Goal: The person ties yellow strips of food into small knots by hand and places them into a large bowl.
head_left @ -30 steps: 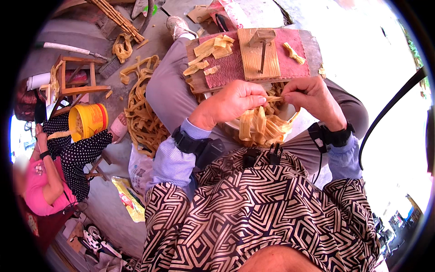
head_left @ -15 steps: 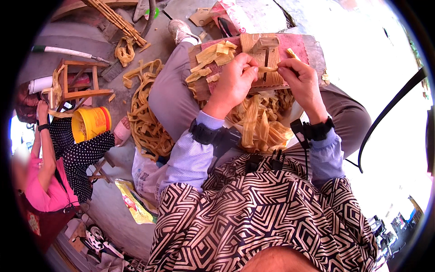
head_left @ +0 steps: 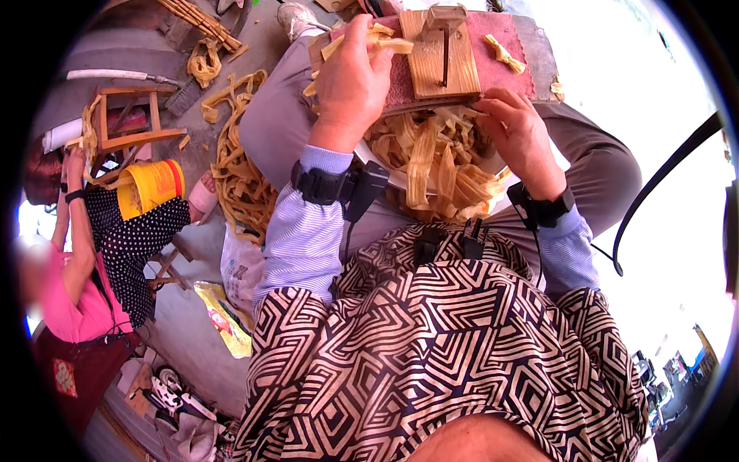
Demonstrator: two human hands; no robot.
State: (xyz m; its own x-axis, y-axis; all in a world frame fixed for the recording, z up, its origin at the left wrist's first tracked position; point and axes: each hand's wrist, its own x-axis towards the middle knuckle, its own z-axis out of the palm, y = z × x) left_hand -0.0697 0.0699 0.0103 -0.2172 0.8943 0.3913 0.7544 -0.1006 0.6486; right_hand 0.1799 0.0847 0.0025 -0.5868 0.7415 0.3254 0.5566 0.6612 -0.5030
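My left hand (head_left: 352, 92) is over the left end of a wooden board (head_left: 543, 58) across my knees, fingers stretched and apart. Its fingertips reach short yellowish flat strips (head_left: 392, 44) lying on the board, partly hidden by the hand. My right hand (head_left: 523, 142) is beside the board's near edge with fingers loosely bent and apart, and I see nothing held. At the board's middle, a wooden block (head_left: 423, 58) carries an upright piece with a thin dark bar. A knotted strip (head_left: 504, 54) rests on the pink cloth (head_left: 481, 31) to its right.
Between my legs a pale basin (head_left: 500, 189) holds many loose strips (head_left: 431, 154). More long strips (head_left: 239, 165) heap on the floor at left. A person (head_left: 85, 269) in pink sits there by a yellow bucket (head_left: 154, 189) and a wooden stool (head_left: 131, 142).
My hands have parted and no longer hold a strip between them at the block. The left moved to the strips on the left; the right came down to the board's near edge. The view shifted.
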